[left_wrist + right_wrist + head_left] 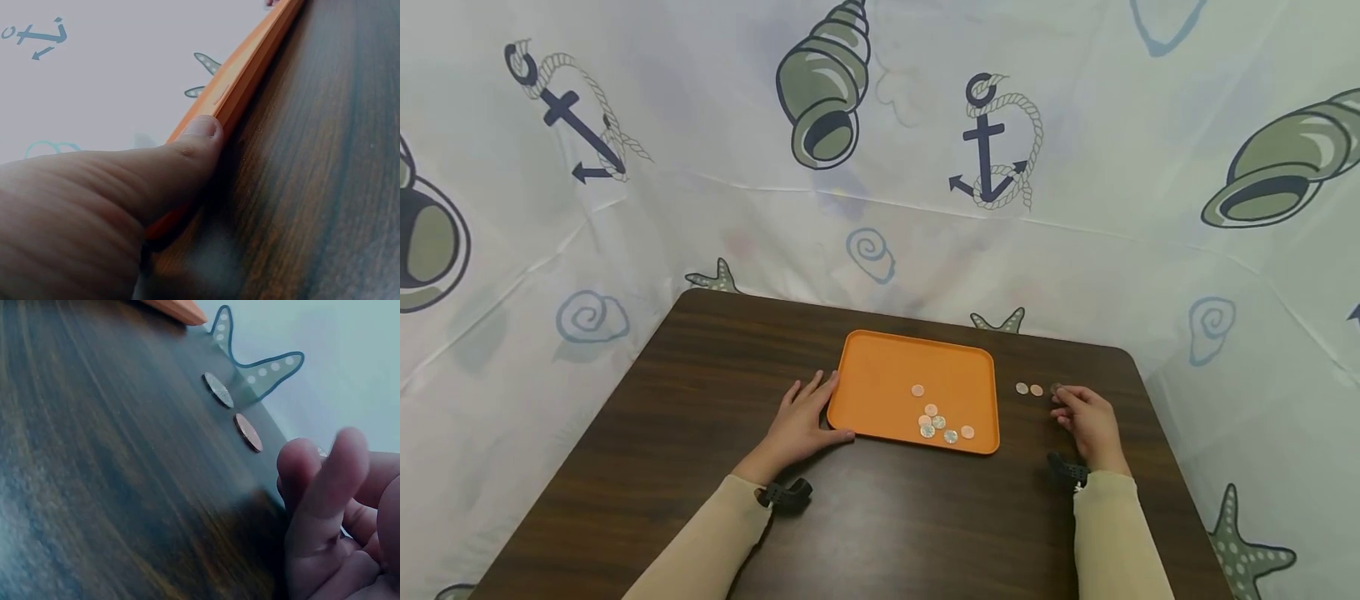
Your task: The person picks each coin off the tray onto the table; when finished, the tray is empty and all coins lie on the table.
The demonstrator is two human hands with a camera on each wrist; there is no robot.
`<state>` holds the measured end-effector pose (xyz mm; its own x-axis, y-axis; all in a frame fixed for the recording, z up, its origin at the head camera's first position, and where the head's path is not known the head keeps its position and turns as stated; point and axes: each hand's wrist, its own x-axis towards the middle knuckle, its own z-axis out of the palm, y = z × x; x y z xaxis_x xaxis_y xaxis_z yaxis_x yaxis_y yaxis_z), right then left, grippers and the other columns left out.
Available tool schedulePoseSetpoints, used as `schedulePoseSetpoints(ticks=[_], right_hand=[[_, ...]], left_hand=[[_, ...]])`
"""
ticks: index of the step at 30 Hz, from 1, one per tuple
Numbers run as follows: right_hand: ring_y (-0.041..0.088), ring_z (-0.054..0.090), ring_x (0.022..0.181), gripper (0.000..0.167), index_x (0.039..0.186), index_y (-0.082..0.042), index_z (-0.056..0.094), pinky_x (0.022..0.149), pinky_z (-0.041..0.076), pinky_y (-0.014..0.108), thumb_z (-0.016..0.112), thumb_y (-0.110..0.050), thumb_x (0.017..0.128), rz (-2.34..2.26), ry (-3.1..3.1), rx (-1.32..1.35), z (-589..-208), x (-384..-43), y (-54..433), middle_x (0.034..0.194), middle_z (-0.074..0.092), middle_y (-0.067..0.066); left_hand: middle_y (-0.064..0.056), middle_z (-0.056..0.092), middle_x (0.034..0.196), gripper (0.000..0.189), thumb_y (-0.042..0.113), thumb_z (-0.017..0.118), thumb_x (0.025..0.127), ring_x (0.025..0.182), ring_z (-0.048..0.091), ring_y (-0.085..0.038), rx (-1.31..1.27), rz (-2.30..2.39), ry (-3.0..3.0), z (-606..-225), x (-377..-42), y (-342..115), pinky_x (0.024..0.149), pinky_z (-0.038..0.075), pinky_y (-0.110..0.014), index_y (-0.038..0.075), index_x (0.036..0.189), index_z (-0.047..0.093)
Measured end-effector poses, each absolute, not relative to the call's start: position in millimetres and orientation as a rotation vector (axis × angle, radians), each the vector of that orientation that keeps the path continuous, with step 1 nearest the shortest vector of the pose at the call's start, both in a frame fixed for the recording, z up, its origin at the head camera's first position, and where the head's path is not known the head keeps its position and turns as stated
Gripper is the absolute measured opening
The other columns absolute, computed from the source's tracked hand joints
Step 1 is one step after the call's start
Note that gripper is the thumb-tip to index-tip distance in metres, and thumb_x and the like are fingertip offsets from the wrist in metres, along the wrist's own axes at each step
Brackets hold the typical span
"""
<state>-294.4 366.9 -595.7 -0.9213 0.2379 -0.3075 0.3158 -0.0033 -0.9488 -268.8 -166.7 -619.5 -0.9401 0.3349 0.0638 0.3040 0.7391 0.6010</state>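
My left hand (801,423) rests at the near left corner of an orange tray (880,367), fingers spread along its left side and thumb against its front edge. The thumb (194,140) touches the tray's rim in the left wrist view. Several silver and copper coins (938,422) lie in the tray's near right part. To the right of the tray, my right hand (1092,423) pinches a coin (1056,388) between thumb and fingers; those fingers mostly hide it. Just left of that hand, a copper coin (249,432) and a silver coin (218,390) lie flat on the table, side by side.
The dark wood table (880,517) reaches back to a white curtain (737,100) printed with shells, anchors and starfish. Black straps with small devices sit on the left wrist (786,495) and right wrist (1067,469).
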Motion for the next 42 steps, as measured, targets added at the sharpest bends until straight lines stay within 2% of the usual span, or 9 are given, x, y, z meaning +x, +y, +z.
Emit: schedulePoseSetpoints(ticks=[7,14,22,29,34,42], right_hand=[[0.007,0.071,0.073,0.042,0.134,0.002,0.063,0.066,0.060,0.018,0.070,-0.031,0.109,-2.024,2.264,0.628,-595,-297,364,0.097,0.069,-0.006],[0.005,0.071,0.072,0.032,0.130,-0.002,0.059,0.065,0.059,0.018,0.067,-0.027,0.110,-1.992,2.305,0.668,-594,-293,361,0.095,0.071,-0.007],[0.005,0.071,0.070,0.040,0.134,0.003,0.063,0.062,0.058,0.018,0.069,-0.028,0.109,-1.931,2.354,0.663,-596,-294,359,0.096,0.068,-0.005],[0.006,0.069,0.064,0.034,0.130,0.003,0.062,0.059,0.059,0.020,0.068,-0.023,0.110,-1.860,2.449,0.673,-596,-295,353,0.099,0.068,-0.001],[0.006,0.067,0.060,0.030,0.129,0.002,0.058,0.057,0.060,0.021,0.066,-0.019,0.109,-1.821,2.502,0.703,-597,-296,347,0.094,0.068,0.000],[0.008,0.064,0.058,0.036,0.135,0.000,0.055,0.052,0.053,0.022,0.066,-0.022,0.109,-1.731,2.584,0.730,-599,-297,345,0.093,0.066,0.000]], left_hand=[[-0.007,0.030,0.180,0.116,0.060,0.087,0.088,0.171,0.020,-0.034,0.532,0.980,2.889,-619,-270,-167,0.137,0.002,-0.065,0.015,0.176,0.025],[-0.006,0.029,0.181,0.117,0.063,0.085,0.088,0.171,0.020,-0.034,0.547,0.977,2.887,-617,-268,-167,0.137,0.003,-0.065,0.014,0.175,0.025],[-0.006,0.029,0.181,0.117,0.062,0.086,0.088,0.171,0.019,-0.033,0.540,0.981,2.883,-617,-268,-166,0.137,0.002,-0.064,0.014,0.175,0.024],[-0.008,0.031,0.180,0.116,0.061,0.087,0.088,0.171,0.020,-0.035,0.543,0.987,2.889,-618,-268,-167,0.136,0.003,-0.066,0.013,0.175,0.026],[-0.007,0.031,0.180,0.116,0.061,0.087,0.088,0.171,0.021,-0.035,0.539,0.993,2.890,-617,-267,-167,0.136,0.003,-0.066,0.013,0.175,0.026],[-0.007,0.030,0.180,0.116,0.061,0.086,0.089,0.171,0.020,-0.035,0.543,0.983,2.887,-619,-268,-167,0.136,0.004,-0.066,0.013,0.175,0.026]])
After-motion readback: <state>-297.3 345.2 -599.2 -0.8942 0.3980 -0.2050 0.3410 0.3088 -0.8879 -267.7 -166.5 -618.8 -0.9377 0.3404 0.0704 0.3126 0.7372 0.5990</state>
